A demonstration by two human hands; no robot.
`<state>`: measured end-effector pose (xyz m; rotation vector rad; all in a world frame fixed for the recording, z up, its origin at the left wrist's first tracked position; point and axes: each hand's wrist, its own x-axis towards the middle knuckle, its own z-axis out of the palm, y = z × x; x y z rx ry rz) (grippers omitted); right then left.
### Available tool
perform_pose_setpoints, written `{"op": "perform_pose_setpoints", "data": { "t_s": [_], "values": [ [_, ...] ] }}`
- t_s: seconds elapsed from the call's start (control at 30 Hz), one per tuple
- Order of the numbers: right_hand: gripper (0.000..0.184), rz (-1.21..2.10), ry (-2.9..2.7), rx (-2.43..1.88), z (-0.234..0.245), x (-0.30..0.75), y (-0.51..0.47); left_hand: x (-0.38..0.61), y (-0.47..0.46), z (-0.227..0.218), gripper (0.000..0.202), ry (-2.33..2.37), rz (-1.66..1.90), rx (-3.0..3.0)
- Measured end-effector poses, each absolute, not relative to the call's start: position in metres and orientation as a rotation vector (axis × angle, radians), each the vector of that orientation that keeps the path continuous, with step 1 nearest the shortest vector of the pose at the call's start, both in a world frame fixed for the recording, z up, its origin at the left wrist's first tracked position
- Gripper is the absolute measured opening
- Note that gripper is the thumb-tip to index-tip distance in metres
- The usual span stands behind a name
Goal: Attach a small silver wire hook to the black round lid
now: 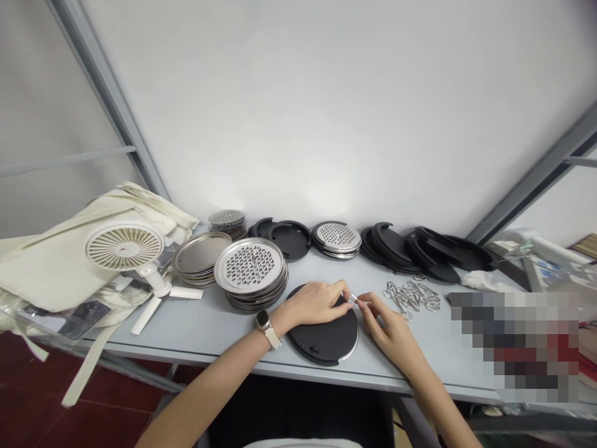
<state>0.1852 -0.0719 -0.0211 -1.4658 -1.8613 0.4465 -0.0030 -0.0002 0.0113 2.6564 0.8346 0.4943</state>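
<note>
A black round disc with a metal rim (326,339) lies flat on the grey table in front of me. My left hand (319,303), with a watch on its wrist, rests on the disc's upper edge, its fingers curled. My right hand (389,326) is just right of the disc. Its fingertips pinch a small metal clip (356,300) at the disc's rim, and the left fingertips touch the same clip. A loose pile of metal clips (413,295) lies on the table beyond my right hand.
Stacks of perforated metal discs (250,269) (336,239) and plain metal plates (201,255) stand behind the black disc. Black plastic rings (422,249) line the wall. A small white fan (125,249) and cloth bags sit at the left. Clutter fills the right edge.
</note>
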Motion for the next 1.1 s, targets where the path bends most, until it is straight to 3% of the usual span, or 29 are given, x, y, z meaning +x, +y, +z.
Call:
{"op": "perform_pose_setpoints", "data": {
  "t_s": [1.1],
  "values": [
    [0.027,0.424,-2.105,-1.431,-0.0228,0.1859,-0.0678,-0.0033,0.0012,0.0076,0.027,0.805,0.517,2.728]
  ]
}}
